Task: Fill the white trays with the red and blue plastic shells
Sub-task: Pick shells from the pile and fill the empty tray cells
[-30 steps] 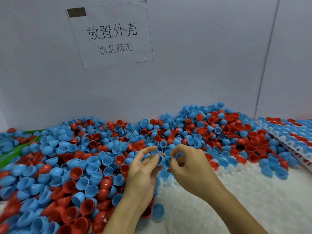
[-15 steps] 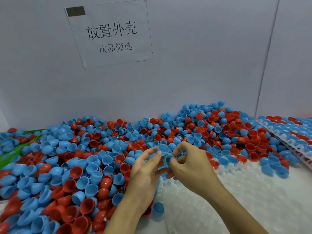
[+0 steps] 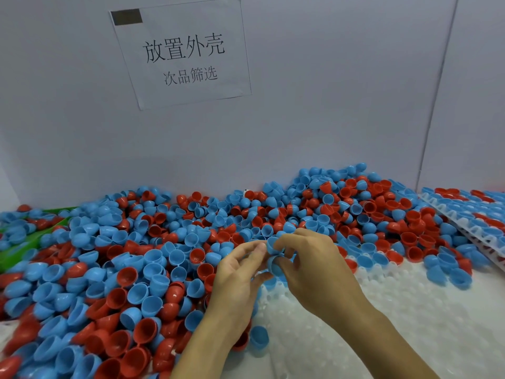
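In the middle of the frame, the left hand (image 3: 240, 272) and right hand (image 3: 308, 266) both pinch blue shells (image 3: 273, 255) above the white tray (image 3: 355, 310), probably pulling them apart, next to push into empty cups.

white tray (image 3: 410, 310) partly buried under shells (image 3: 136, 269), green object (image 3: 16, 250) perhaps a bin, mostly hidden

Those red and blue half-round plastic shells (image 3: 142, 269) are looking smooth and glossy, catching light on their curves. The white bumpy plastic tray (image 3: 410, 310) at 4 o'clock is looking milky, semi-translucent. The white paper sign (image 3: 183, 50) at 12 o'clock is looking matt.
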`<state>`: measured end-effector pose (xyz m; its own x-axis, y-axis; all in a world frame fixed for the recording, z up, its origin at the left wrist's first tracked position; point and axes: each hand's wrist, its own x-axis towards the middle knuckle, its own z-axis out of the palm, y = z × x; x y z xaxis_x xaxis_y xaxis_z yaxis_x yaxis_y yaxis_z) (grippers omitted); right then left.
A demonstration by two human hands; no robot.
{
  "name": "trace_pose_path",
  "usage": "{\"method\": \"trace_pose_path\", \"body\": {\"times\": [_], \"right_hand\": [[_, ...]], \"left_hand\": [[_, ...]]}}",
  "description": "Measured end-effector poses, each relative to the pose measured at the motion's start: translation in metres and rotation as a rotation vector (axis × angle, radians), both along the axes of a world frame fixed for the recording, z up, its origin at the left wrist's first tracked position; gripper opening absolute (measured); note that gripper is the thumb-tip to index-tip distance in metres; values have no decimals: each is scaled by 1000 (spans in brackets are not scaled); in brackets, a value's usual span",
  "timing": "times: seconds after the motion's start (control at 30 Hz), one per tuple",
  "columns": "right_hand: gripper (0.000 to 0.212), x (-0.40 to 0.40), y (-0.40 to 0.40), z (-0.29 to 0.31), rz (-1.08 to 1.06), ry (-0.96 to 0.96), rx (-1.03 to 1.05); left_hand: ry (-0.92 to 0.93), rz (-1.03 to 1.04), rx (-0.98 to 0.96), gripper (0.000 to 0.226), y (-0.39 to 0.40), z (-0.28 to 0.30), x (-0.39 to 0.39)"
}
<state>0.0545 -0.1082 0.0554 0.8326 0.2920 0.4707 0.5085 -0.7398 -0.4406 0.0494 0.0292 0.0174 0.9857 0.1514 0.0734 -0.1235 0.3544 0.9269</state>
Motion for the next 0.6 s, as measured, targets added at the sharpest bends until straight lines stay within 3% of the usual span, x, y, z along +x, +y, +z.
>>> {"method": "trace_pose_path", "body": {"times": [0.13, 0.3, 0.43, 0.6], "right_hand": [[15, 3, -5, 3, 23, 146, -134], [12, -2, 4, -11, 58, 271, -431], [20, -1, 13, -17, 24, 284, -557], [13, 1, 21, -15, 22, 254, -659]], "left_hand": [[61, 195, -117, 17, 7, 3, 2], [95, 290, -294, 12, 14, 4, 2], [73, 330, -268, 15, 15, 4, 2], [65, 337, -240, 18, 14, 4, 2]]}}
